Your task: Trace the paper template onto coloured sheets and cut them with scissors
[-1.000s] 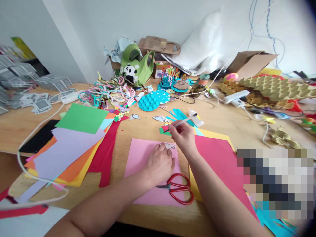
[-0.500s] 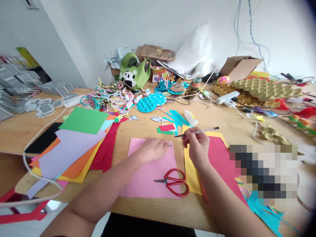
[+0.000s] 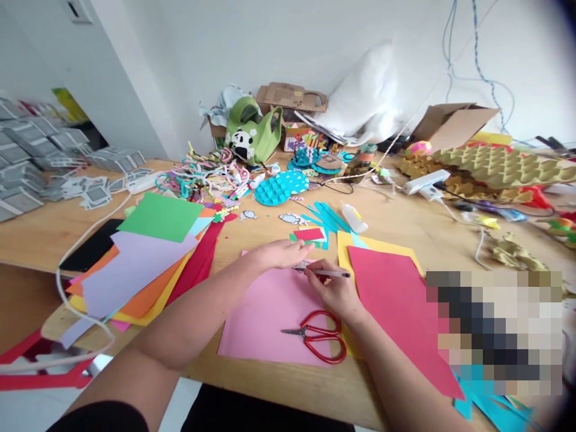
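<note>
My right hand (image 3: 330, 291) pinches a pen (image 3: 330, 273), its tip down at the top of a pink sheet of paper (image 3: 265, 318). Flat over the sheet's upper edge lies my left hand (image 3: 283, 253), fingers stretched out beside the pen tip. A small drawn shape near the tip is mostly hidden by my hands. Red-handled scissors (image 3: 317, 336) rest on the lower right of the pink sheet, blades apart. Just beyond my left fingertips sit small red and green paper pieces (image 3: 309, 234). A white glue bottle (image 3: 354, 217) lies farther back.
Colored sheets (image 3: 157, 264) and a black phone (image 3: 92, 246) lie at left. Red paper (image 3: 396, 300) over yellow is at right. Fish cutouts (image 3: 293, 219), blue strips (image 3: 328, 216), a panda bag (image 3: 254, 135) and egg trays (image 3: 499, 165) are behind. A white cable (image 3: 58, 282) hangs over the left edge.
My right hand has moved left and down, bringing the pen tip onto the pink sheet. My left hand has flattened, its fingers now extended. The view has shifted slightly.
</note>
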Motion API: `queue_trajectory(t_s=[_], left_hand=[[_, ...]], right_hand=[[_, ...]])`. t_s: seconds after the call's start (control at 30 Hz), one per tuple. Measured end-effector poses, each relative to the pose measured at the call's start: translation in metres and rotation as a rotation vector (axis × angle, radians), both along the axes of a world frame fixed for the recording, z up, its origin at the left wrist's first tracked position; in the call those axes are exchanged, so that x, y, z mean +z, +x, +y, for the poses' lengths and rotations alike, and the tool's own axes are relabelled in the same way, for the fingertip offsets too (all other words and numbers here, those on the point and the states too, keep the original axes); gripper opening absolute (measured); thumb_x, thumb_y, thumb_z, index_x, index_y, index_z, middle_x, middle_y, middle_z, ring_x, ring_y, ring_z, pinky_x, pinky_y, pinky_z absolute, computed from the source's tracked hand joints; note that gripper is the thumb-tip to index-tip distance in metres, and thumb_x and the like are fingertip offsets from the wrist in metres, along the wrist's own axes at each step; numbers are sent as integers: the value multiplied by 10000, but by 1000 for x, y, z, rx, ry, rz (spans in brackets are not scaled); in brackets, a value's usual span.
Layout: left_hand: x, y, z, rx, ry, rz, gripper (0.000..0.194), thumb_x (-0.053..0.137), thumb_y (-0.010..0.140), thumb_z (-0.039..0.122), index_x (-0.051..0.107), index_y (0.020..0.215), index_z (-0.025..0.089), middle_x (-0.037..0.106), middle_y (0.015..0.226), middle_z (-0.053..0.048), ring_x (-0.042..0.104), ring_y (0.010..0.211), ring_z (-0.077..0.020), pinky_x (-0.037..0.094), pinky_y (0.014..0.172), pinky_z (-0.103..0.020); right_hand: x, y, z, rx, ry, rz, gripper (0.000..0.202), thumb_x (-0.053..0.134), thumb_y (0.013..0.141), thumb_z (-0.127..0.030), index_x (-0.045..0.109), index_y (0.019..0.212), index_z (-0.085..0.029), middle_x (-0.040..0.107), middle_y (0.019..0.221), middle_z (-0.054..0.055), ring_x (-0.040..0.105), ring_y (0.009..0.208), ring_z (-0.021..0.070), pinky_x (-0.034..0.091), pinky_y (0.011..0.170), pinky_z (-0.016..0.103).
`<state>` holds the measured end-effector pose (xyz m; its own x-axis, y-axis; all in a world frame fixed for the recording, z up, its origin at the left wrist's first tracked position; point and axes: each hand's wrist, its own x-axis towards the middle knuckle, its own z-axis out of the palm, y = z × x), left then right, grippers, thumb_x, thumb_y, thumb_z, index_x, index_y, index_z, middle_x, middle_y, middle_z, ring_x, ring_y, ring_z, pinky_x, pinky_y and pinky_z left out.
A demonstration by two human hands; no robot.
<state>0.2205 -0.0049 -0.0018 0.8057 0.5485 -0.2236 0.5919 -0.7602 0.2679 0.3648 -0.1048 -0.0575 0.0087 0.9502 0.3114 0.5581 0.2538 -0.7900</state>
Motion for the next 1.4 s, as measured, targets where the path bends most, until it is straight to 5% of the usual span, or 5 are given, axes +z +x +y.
queue_trajectory(t_s=[0.33,0.67,1.4], left_hand=[[4,-1,-5,-76,97,49,347,343,957,227,498,1263,173,641,1164,-130,633,1009,-227,457,822,-307],[0,-2,-4,-126,147,68,372,294,966,212,465,1286,132,620,1198,-152,634,1015,-256,456,802,-335],[7,-1,-9,-170,288,130,305,342,946,160,474,1221,146,635,1061,-131,659,875,-236,474,694,-304]], right_hand=[[-9,-7,4,29,97,-53,107,552,872,-284,629,901,-216,721,878,54,661,755,173,512,670,296],[-12,-9,6,23,161,-75,93,559,868,-262,635,882,-209,712,792,37,638,609,155,498,568,279],[-11,-9,6,64,214,-146,61,546,874,-210,605,858,-209,697,777,33,655,684,167,510,633,282]])
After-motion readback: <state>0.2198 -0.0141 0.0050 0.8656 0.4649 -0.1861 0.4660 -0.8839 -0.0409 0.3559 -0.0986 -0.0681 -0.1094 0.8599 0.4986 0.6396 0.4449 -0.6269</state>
